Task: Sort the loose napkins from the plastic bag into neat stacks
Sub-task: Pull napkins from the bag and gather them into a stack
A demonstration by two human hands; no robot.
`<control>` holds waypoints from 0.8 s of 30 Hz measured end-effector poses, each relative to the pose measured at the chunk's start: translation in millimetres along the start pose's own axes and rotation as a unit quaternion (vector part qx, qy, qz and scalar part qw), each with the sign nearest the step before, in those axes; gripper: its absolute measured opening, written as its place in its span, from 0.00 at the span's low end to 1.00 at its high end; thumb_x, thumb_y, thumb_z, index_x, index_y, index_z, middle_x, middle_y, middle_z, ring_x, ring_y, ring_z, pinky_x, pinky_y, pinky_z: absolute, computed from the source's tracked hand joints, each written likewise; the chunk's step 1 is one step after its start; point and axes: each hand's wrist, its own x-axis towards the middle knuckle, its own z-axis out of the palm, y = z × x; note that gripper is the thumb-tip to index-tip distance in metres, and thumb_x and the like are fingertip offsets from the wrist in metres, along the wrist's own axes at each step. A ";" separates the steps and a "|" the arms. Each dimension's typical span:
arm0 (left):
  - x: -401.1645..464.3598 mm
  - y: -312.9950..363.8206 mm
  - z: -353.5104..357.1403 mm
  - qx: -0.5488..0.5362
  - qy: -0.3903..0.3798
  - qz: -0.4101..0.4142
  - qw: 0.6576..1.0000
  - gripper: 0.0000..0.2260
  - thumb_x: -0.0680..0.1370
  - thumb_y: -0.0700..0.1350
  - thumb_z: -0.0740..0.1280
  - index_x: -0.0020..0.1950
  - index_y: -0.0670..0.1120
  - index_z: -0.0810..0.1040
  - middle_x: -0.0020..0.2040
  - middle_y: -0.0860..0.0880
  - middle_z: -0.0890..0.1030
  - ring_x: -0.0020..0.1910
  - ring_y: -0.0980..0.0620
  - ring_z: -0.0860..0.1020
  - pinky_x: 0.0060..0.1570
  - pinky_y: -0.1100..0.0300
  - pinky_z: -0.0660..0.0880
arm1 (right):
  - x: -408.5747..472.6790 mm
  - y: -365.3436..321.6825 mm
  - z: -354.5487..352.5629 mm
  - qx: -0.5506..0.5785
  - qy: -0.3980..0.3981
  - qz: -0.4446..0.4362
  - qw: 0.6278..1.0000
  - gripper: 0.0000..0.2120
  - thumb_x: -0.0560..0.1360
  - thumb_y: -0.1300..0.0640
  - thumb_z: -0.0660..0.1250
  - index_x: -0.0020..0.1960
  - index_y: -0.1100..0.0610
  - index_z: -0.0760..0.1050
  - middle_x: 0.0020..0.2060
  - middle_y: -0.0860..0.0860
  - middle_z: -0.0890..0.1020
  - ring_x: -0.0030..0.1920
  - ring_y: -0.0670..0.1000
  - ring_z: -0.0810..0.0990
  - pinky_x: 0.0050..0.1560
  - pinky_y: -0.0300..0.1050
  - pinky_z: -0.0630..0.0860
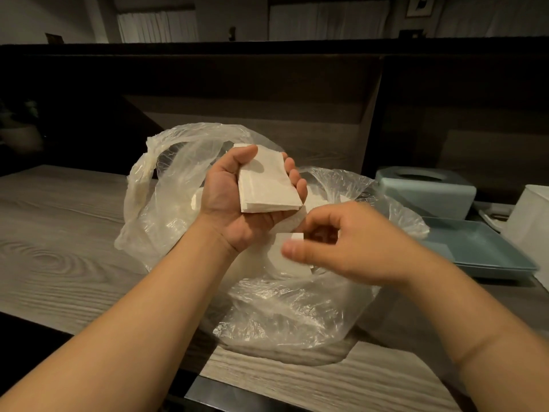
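Left hand (237, 203) was palm up over the bag (166, 203), thumb and curled fingers gripping a napkin stack (267, 182). Right hand (341, 248), blurred, reached into the bag's mouth, thumb and fingers pinching one loose napkin (289, 251). More napkins lay inside the bag on the table (59, 233).

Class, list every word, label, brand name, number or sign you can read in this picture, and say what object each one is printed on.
None can be read.
The stack of napkins held in the left hand, the plastic bag, the tissue box and the tray show no print.
The framed picture on the far wall is too small and dark to read.
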 end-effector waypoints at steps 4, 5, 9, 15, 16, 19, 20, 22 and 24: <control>-0.8 -0.8 1.3 0.005 0.019 0.004 1.000 0.23 0.73 0.49 0.67 0.64 0.39 0.74 0.49 0.43 0.80 0.44 0.46 0.81 0.47 0.50 0.82 | 2.4 5.4 5.7 -0.080 0.020 -0.033 0.996 0.12 0.69 0.42 0.74 0.40 0.50 0.81 0.33 0.42 0.81 0.35 0.42 0.78 0.40 0.43 0.78; -0.6 -0.8 1.0 0.005 0.022 0.002 1.000 0.24 0.73 0.49 0.67 0.65 0.39 0.74 0.50 0.43 0.80 0.43 0.46 0.81 0.47 0.50 0.82 | 2.5 5.2 5.2 -0.056 0.035 -0.041 0.997 0.09 0.71 0.48 0.74 0.39 0.52 0.80 0.33 0.43 0.81 0.34 0.43 0.77 0.39 0.42 0.77; 0.5 -0.6 1.1 0.012 0.035 -0.001 0.999 0.25 0.73 0.49 0.68 0.67 0.39 0.73 0.50 0.42 0.80 0.43 0.45 0.81 0.48 0.51 0.82 | 1.4 1.0 -1.9 0.094 0.091 -0.068 0.989 0.02 0.74 0.62 0.71 0.43 0.57 0.80 0.36 0.51 0.82 0.33 0.44 0.77 0.36 0.38 0.77; 0.0 -1.6 3.1 0.037 0.057 -0.019 0.997 0.23 0.73 0.49 0.68 0.65 0.40 0.75 0.50 0.42 0.81 0.45 0.45 0.82 0.48 0.51 0.83 | -4.2 -3.2 -15.1 0.369 0.043 -0.150 0.916 0.07 0.68 0.65 0.61 0.35 0.60 0.76 0.31 0.50 0.78 0.36 0.44 0.77 0.38 0.36 0.73; -1.9 -2.9 5.4 0.067 0.056 -0.036 0.996 0.22 0.73 0.49 0.68 0.64 0.40 0.76 0.50 0.41 0.82 0.45 0.45 0.82 0.46 0.50 0.83 | -5.2 -3.9 -17.8 0.399 0.051 -0.159 0.902 0.06 0.66 0.64 0.61 0.34 0.59 0.75 0.31 0.53 0.76 0.35 0.47 0.75 0.38 0.39 0.71; -8.6 -9.8 13.1 0.189 0.060 -0.084 0.977 0.19 0.73 0.49 0.67 0.59 0.38 0.79 0.45 0.40 0.84 0.38 0.44 0.84 0.35 0.51 0.83 | -4.2 -1.8 -20.8 0.417 0.085 -0.135 0.895 0.03 0.65 0.59 0.65 0.35 0.59 0.76 0.35 0.63 0.74 0.37 0.61 0.74 0.39 0.55 0.73; -10.2 -12.0 14.9 0.219 0.058 -0.096 0.969 0.19 0.73 0.49 0.67 0.58 0.39 0.78 0.43 0.40 0.84 0.37 0.44 0.84 0.33 0.52 0.82 | -2.8 -0.4 -19.3 0.390 0.110 -0.097 0.909 0.04 0.68 0.58 0.66 0.37 0.58 0.77 0.38 0.65 0.76 0.38 0.65 0.75 0.39 0.60 0.75; -12.0 -14.6 16.4 0.261 0.051 -0.111 0.957 0.18 0.73 0.52 0.67 0.58 0.41 0.79 0.43 0.42 0.84 0.38 0.45 0.84 0.37 0.52 0.82 | 0.9 2.3 -15.1 0.288 0.177 -0.035 0.940 0.06 0.75 0.57 0.68 0.40 0.57 0.80 0.40 0.59 0.82 0.40 0.60 0.81 0.39 0.59 0.79; -11.4 -14.9 14.2 0.289 0.042 -0.119 0.949 0.21 0.74 0.56 0.68 0.60 0.44 0.81 0.49 0.42 0.84 0.45 0.45 0.83 0.50 0.49 0.80 | 3.4 0.2 -10.5 0.246 0.216 -0.007 0.945 0.07 0.79 0.60 0.67 0.43 0.59 0.81 0.35 0.52 0.82 0.33 0.47 0.80 0.33 0.43 0.77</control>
